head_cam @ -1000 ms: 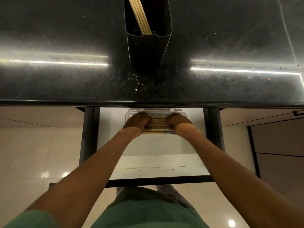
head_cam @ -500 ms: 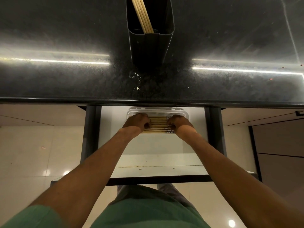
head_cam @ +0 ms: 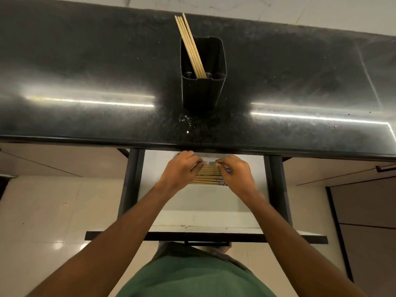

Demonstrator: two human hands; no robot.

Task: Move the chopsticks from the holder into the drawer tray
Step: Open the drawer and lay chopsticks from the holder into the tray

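A black rectangular holder (head_cam: 202,91) stands on the dark countertop with several light wooden chopsticks (head_cam: 190,46) leaning to the left in it. Below the counter edge an open white drawer (head_cam: 203,206) holds a clear tray (head_cam: 209,162), mostly hidden by my hands. A row of chopsticks (head_cam: 209,175) lies crosswise in the tray. My left hand (head_cam: 180,170) covers their left ends and my right hand (head_cam: 235,172) covers their right ends. Both hands have bent fingers, with the fingertips nearly meeting at the far side of the row.
The speckled black countertop (head_cam: 85,71) overhangs the back of the drawer. Dark rails flank the drawer, and its front panel (head_cam: 205,236) with a handle juts towards my body. There are crumbs on the counter in front of the holder. Cabinet fronts and a pale tiled floor lie on either side.
The view has tilted up, showing the whole holder. My fingertips have shifted towards the far edge of the row and drawn closer together. The chopsticks stay in the tray.
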